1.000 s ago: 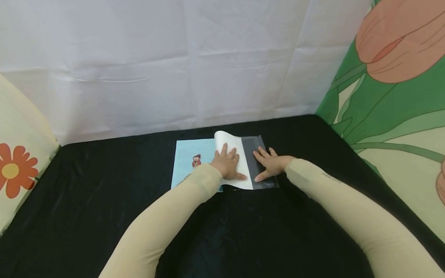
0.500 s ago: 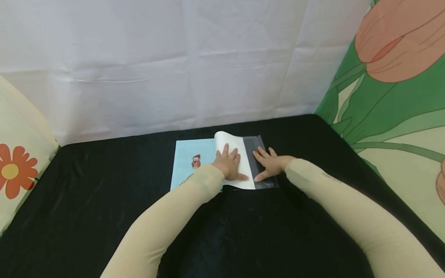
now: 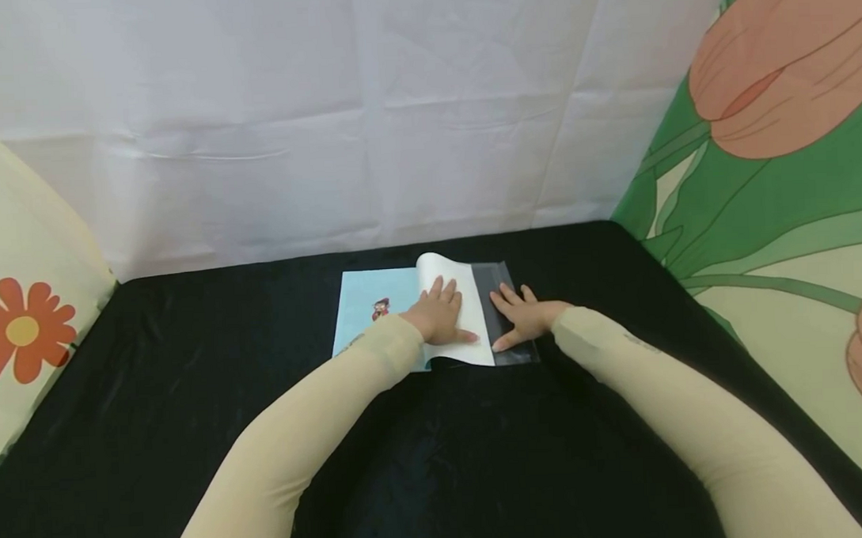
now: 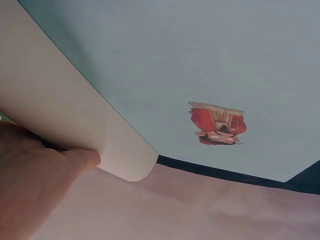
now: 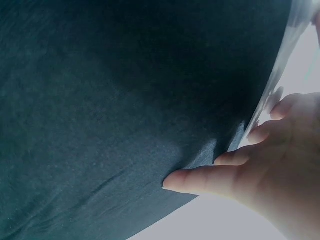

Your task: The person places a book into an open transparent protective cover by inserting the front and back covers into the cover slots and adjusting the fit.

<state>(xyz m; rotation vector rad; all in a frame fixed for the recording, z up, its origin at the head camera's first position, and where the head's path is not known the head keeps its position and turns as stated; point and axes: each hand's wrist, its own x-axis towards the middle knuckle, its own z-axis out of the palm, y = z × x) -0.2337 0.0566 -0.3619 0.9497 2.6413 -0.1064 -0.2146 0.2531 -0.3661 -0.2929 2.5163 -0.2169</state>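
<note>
A booklet lies on the black-covered table, its light blue side (image 3: 363, 287) at left with a small printed figure in red (image 4: 218, 125). Its white sheet (image 3: 480, 323) curves over toward the right, with a rounded fold at its left. My left hand (image 3: 441, 312) rests on this white sheet, fingers spread and straight. Beyond the sheet's right edge extends a clear plastic flap (image 3: 504, 357), which overlies the black cloth. Spread fingers of my right hand (image 3: 527, 318) press on that flap. In the right wrist view, the plastic edge (image 5: 282, 65) runs past the fingertips.
Black cloth (image 3: 409, 460) covers the table. A white curtain (image 3: 256, 148) hangs along the back edge. Flower-printed fabric (image 3: 772, 225) stands at the right, and another printed cloth (image 3: 16, 236) at the left.
My left hand slid slightly right, then back a little left and away from me. The white sheet's right edge shifted slightly right over the plastic. My right hand stayed in place.
</note>
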